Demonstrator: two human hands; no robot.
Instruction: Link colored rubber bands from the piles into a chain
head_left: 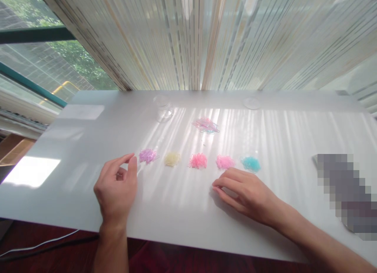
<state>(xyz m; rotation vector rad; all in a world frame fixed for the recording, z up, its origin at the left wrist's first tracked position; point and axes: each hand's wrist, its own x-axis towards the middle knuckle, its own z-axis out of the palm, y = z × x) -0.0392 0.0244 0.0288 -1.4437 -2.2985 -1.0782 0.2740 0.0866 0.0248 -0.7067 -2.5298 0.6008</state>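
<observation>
My left hand (118, 182) is just left of a pile of small purple pieces (148, 156), thumb and index tips pinched together; anything between them is too small to make out. My right hand (244, 194) rests on the table before the light pink pile (225, 162), its fingertips drawn together, and what they may hold is hidden. In the same row lie a pale yellow pile (172, 159), a coral pink pile (198, 161) and a turquoise pile (251, 163). Behind them is a mixed-colour heap (206, 125) of thin, loop-like pieces.
On the white table (165, 210), a clear jar (164, 110) stands at the back left and a clear round lid (252, 103) lies at the back right. A pixelated object (344, 190) is on the right. Striped curtains (203, 41) hang behind; a window (59, 57) is at left.
</observation>
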